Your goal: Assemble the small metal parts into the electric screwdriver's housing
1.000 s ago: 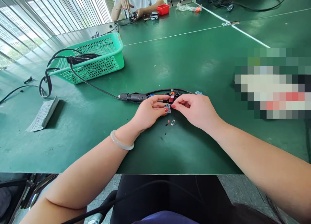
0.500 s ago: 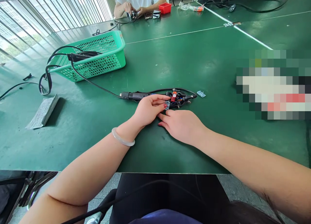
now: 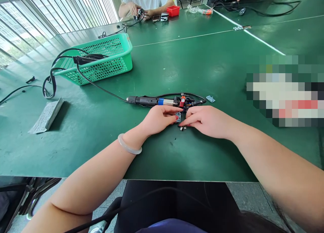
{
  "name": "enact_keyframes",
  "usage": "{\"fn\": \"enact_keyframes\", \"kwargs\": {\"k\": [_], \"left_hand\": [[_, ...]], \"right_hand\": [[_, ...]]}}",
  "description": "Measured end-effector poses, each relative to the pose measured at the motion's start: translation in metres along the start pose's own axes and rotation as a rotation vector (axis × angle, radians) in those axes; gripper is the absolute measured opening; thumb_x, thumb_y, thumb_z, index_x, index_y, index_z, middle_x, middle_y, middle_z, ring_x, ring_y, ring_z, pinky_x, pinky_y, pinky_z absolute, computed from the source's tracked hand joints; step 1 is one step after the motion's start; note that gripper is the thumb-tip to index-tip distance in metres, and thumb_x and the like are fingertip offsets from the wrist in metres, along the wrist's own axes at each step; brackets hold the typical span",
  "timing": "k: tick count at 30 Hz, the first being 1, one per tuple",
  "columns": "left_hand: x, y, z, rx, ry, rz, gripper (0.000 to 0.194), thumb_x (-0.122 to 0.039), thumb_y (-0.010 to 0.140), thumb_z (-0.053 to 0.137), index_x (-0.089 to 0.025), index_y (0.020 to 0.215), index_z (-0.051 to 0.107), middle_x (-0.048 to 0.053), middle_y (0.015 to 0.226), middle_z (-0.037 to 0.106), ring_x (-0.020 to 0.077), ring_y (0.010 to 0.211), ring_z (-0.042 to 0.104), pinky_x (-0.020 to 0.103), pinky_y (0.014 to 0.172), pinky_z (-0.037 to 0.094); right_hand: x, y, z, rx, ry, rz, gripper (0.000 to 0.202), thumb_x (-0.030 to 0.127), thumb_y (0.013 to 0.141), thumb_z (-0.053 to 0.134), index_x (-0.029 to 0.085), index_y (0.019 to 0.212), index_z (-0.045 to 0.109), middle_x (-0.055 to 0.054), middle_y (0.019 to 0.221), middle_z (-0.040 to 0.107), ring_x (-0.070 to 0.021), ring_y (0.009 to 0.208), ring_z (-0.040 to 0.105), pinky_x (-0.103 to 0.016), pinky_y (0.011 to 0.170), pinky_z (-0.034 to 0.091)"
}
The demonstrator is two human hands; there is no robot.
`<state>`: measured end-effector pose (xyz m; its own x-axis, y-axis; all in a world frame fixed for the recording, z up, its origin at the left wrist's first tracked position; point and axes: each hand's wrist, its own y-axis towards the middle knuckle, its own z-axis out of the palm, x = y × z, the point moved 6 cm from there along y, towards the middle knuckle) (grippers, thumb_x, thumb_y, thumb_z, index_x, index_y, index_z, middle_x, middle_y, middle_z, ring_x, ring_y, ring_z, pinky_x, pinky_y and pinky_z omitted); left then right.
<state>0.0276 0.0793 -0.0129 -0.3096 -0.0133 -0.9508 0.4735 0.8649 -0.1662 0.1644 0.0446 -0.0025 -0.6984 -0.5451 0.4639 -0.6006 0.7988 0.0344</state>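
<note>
Left fingers point(image 3: 170, 119) are pinching a flat plate point(image 3: 178, 116); black cylinder point(image 3: 146, 100) is lying left-to-right; can't tell whether right fingers point(image 3: 193, 119) are gripping.

Person's fingers point(image 3: 170, 109): red-painted nails point(image 3: 176, 117). Left wrist point(image 3: 138, 136), just behind the fingers: plain, smooth, whitish bangle point(image 3: 126, 147). Forearms point(image 3: 101, 165) bare. Well below fingers: black legwear point(image 3: 177, 197), then purple-blue cloth point(image 3: 172, 227).

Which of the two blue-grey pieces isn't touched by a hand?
The farther piece, beyond the right hand; the left hand holds the nearer piece.
</note>
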Motion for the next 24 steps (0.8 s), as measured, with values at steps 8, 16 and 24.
{"fn": "enact_keyframes", "kwargs": {"k": [8,16,24], "left_hand": [[0.006,0.003,0.001,0.022,-0.043,-0.033,0.025,-0.004,0.071,0.064,-0.012,0.095,0.064,0.004,0.083,0.065,0.0104,0.07,0.062,0.03,0.076,0.053],[0.007,0.004,0.002,0.031,-0.062,-0.033,0.021,-0.004,0.072,0.063,-0.012,0.092,0.062,0.003,0.084,0.063,0.0105,0.075,0.062,0.031,0.077,0.053],[0.007,0.003,0.004,0.063,-0.128,-0.051,0.022,0.002,0.073,0.059,-0.011,0.091,0.062,0.003,0.082,0.066,0.0115,0.072,0.065,0.028,0.071,0.053]], "right_hand": [[0.0,0.002,-0.003,-0.037,0.043,0.066,0.017,0.033,0.082,0.065,0.025,0.094,0.075,0.0,0.088,0.066,-0.0146,0.075,0.059,-0.028,0.065,0.044],[0.015,0.004,0.003,-0.087,-0.015,0.011,0.013,0.02,0.083,0.06,0.022,0.078,0.072,0.0,0.082,0.066,-0.0143,0.073,0.059,-0.027,0.065,0.043],[0.013,0.0,-0.019,-0.422,0.032,-0.037,0.014,0.017,0.086,0.058,0.02,0.08,0.071,0.0,0.08,0.066,-0.0128,0.074,0.06,-0.025,0.066,0.045]]}}
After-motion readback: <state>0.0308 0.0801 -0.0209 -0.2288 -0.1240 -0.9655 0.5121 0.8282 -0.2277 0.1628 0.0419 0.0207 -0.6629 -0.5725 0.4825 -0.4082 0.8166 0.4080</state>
